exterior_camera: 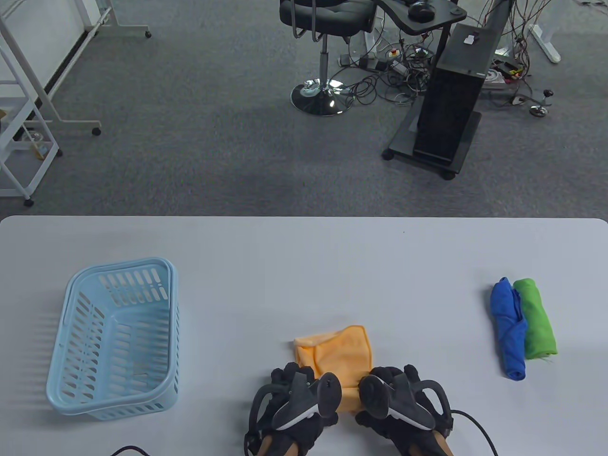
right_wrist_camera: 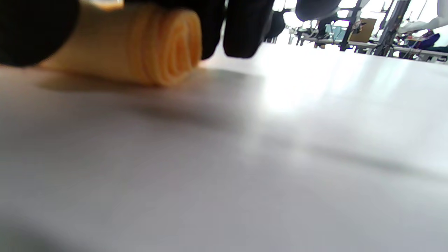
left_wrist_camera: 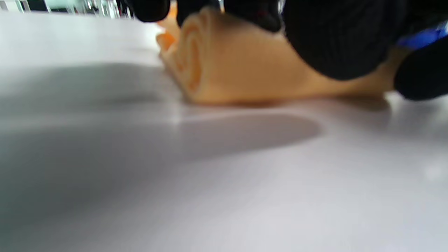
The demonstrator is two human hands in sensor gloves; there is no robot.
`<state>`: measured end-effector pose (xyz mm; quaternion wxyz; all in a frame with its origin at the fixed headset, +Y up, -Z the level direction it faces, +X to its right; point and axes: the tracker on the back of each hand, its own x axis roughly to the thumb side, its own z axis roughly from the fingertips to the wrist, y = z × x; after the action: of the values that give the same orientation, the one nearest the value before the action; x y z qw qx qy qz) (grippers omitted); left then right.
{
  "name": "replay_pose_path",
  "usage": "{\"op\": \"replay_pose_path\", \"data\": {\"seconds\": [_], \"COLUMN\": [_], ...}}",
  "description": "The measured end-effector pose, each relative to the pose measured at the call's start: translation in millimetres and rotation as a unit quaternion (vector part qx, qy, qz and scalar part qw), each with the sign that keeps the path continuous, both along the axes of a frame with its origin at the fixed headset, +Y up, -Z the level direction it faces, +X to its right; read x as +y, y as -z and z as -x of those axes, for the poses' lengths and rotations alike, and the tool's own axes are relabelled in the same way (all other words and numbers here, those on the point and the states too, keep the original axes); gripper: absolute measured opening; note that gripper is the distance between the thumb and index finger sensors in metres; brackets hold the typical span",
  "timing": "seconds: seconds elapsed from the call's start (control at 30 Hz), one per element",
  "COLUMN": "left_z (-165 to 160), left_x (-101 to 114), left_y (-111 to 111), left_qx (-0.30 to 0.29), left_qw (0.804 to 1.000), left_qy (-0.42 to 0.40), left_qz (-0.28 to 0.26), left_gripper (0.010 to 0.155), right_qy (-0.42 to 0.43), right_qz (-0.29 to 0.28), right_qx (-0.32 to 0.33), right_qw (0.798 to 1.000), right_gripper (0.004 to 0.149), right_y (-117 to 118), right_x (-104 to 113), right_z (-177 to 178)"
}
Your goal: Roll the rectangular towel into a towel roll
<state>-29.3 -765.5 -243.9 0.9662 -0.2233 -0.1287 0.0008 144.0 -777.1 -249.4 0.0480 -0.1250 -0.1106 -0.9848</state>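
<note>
An orange towel [exterior_camera: 335, 354] lies near the table's front edge, its far part still flat and its near part wound into a roll. My left hand [exterior_camera: 290, 375] grips the roll's left end and my right hand [exterior_camera: 393, 376] grips its right end. The trackers hide most of the roll in the table view. In the left wrist view the spiral end of the roll [left_wrist_camera: 196, 66] shows under my gloved fingers [left_wrist_camera: 332, 38]. The right wrist view shows the other spiral end [right_wrist_camera: 171, 49], with fingers [right_wrist_camera: 245, 28] curled over the top.
A light blue slotted basket [exterior_camera: 71, 332] stands on the table at the left. A rolled blue towel [exterior_camera: 508, 327] and a rolled green towel [exterior_camera: 536, 318] lie side by side at the right. The white table [exterior_camera: 304, 266] stretches beyond the towel.
</note>
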Motion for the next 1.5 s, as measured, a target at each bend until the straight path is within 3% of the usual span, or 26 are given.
{"op": "replay_pose_path", "data": {"seconds": [0.03, 0.13, 0.27, 0.47, 0.7, 0.77, 0.87, 0.93, 1.07, 1.17, 1.2, 1.3, 1.5], "left_z": [0.0, -1.4, 0.0, 5.2, 3.2, 0.0, -7.0, -8.3, -4.7, -3.7, -3.5, 2.6, 20.3], "left_x": [-0.9, -0.2, 1.1, -1.6, -2.5, 1.1, 2.6, 3.6, 4.8, -3.4, -5.5, -4.9, 3.5], "left_y": [1.0, 1.8, 1.4, -1.0, -1.6, -1.2, -2.4, -2.2, -3.9, -1.7, -0.8, 2.8, 4.4], "left_qx": [0.008, 0.026, 0.016, 0.044, 0.057, 0.058, 0.035, 0.02, 0.016, 0.013, 0.01, 0.015, 0.054], "left_qw": [1.0, 0.999, 0.998, 0.996, 0.996, 0.996, 0.993, 0.994, 0.997, 1.0, 1.0, 0.998, 0.987], "left_qy": [0.002, -0.029, -0.03, -0.07, -0.048, -0.039, -0.025, -0.012, -0.025, -0.024, 0.001, -0.032, -0.116], "left_qz": [0.029, -0.031, -0.05, -0.028, -0.043, -0.064, -0.106, -0.103, -0.069, -0.01, -0.015, -0.05, -0.096], "left_gripper": [0.082, 0.067, 0.063, 0.06, 0.056, 0.056, 0.042, 0.043, 0.053, 0.079, 0.082, 0.07, 0.067], "right_qy": [0.001, -0.009, 0.007, 0.055, 0.088, 0.103, 0.156, 0.145, 0.134, 0.115, 0.095, 0.097, 0.115], "right_qz": [-0.004, -0.019, -0.028, -0.027, -0.098, -0.053, -0.055, -0.04, -0.047, -0.025, -0.006, -0.011, -0.002], "right_qx": [-0.003, -0.022, -0.02, -0.028, -0.049, -0.054, -0.056, -0.041, -0.041, -0.03, -0.032, -0.056, -0.058], "right_qw": [1.0, 1.0, 0.999, 0.998, 0.99, 0.992, 0.985, 0.988, 0.989, 0.993, 0.995, 0.994, 0.992], "right_gripper": [0.08, 0.073, 0.065, 0.057, 0.054, 0.057, 0.052, 0.046, 0.049, 0.067, 0.071, 0.068, 0.06], "right_y": [0.1, 1.1, 2.1, 3.5, 3.0, 5.4, 5.7, 5.5, 4.5, 4.7, 4.7, 6.9, 7.2], "right_x": [-0.4, 0.3, -0.8, 5.1, 11.0, 9.1, 10.2, 8.8, 5.3, 2.5, 0.8, 1.5, 2.3], "right_z": [0.2, 1.9, -0.5, -13.3, -10.6, -11.1, -11.4, -9.9, -13.5, -15.5, -15.2, -12.0, -15.8]}}
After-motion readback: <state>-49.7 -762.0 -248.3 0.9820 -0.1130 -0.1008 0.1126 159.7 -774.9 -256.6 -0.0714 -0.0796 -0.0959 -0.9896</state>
